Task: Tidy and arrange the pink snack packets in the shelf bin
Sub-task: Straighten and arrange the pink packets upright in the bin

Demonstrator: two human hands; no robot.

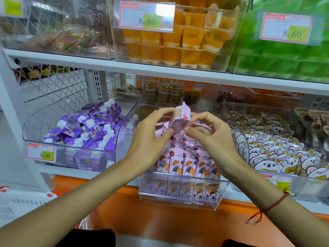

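A clear plastic bin (178, 196) on the lower shelf holds several pink snack packets (185, 164) with a cartoon child, standing upright in rows. Above the bin, one pink packet (180, 116) is lifted and tilted. My left hand (151, 136) pinches its lower left side with thumb and fingers. My right hand (210, 132) pinches its lower right edge. Both hands hover over the middle of the bin and hide the packets behind them.
A bin of purple drink cartons (85, 129) stands to the left, a bin of white koala-print packets (270, 148) to the right. The upper shelf (124, 65) carries orange jelly cups (170, 49) and green packs (284, 59). Price tags hang on the bin fronts.
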